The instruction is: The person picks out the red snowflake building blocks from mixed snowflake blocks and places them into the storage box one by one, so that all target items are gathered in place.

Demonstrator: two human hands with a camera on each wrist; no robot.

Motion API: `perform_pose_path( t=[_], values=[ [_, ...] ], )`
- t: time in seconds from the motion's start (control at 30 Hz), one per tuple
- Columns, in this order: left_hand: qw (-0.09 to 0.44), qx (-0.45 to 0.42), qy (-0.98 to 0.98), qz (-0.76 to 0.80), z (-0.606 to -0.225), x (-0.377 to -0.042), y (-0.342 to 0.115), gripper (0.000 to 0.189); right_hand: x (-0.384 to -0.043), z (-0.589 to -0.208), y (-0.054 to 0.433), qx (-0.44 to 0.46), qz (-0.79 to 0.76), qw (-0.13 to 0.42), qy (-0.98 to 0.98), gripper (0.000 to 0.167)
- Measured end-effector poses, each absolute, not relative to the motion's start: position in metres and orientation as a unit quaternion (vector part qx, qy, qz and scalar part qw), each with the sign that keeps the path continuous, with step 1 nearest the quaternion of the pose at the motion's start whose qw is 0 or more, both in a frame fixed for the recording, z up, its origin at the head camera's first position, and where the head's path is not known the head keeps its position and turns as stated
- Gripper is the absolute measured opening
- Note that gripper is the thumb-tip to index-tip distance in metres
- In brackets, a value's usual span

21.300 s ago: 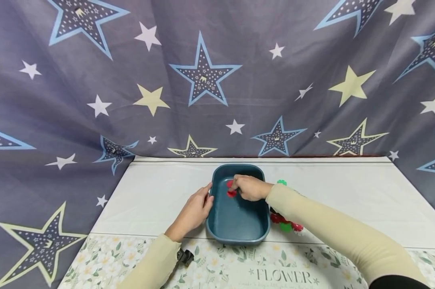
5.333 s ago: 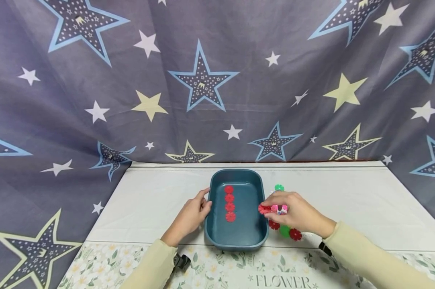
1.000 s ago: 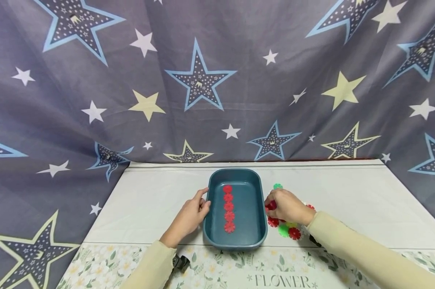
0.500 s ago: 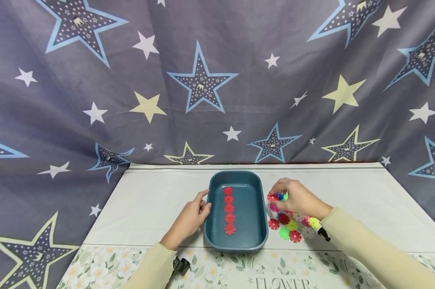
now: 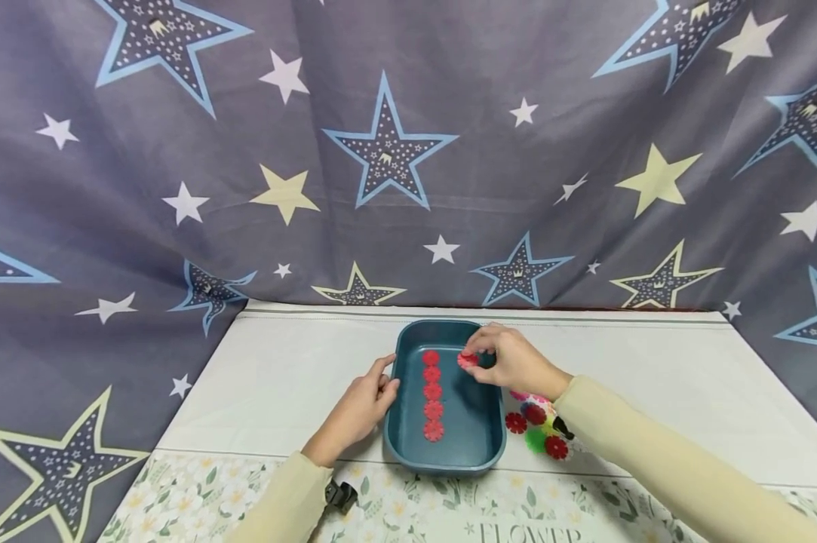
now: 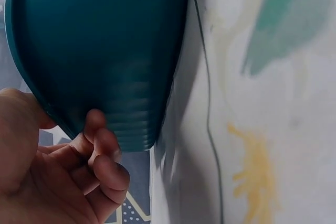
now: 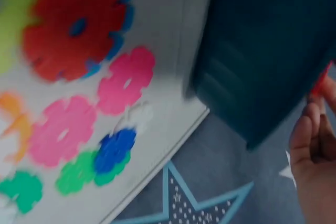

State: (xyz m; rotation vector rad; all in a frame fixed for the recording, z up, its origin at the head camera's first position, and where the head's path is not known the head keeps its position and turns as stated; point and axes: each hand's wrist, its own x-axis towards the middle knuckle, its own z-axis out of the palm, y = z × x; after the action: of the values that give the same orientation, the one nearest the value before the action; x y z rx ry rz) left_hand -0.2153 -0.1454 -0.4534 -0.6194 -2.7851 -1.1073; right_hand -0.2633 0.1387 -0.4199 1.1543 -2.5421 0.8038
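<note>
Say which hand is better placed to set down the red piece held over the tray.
Right, most likely: the right hand pinches the red piece over the right side of the tray, while the left hand is at its left rim.

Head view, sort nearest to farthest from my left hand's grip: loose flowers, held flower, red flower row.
1. Red flower row: inside the tray, left of middle.
2. Held flower: at the tray's right side.
3. Loose flowers: outside, right of the tray.

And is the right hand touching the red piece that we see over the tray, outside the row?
Touching. The head view shows it: the right hand pinches the red piece at its edge, with no gap visible.
</note>
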Motion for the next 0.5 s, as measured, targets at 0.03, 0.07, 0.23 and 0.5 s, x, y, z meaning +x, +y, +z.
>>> perform_pose_path(
  t=[0.03, 0.07, 0.23, 0.5],
  values=[
    [0.041, -0.204, -0.909, -0.360, -0.454, -0.215, -0.145, 0.045, -0.266, -0.422, 0.135, 0.388, 0.270, 0.114, -0.874, 0.015],
    [0.041, -0.205, -0.910, -0.359, -0.454, -0.215, -0.145, 0.045, -0.268, -0.423, 0.131, 0.377, 0.266, 0.106, -0.881, 0.015],
    [0.041, -0.206, -0.910, -0.359, -0.456, -0.216, -0.146, 0.045, -0.278, -0.429, 0.115, 0.325, 0.245, 0.042, -0.912, 0.016],
    [0.054, -0.214, -0.907, -0.359, -0.457, -0.218, -0.145, 0.043, -0.292, -0.434, 0.099, 0.326, 0.237, 0.016, -0.915, 0.013]
  ],
)
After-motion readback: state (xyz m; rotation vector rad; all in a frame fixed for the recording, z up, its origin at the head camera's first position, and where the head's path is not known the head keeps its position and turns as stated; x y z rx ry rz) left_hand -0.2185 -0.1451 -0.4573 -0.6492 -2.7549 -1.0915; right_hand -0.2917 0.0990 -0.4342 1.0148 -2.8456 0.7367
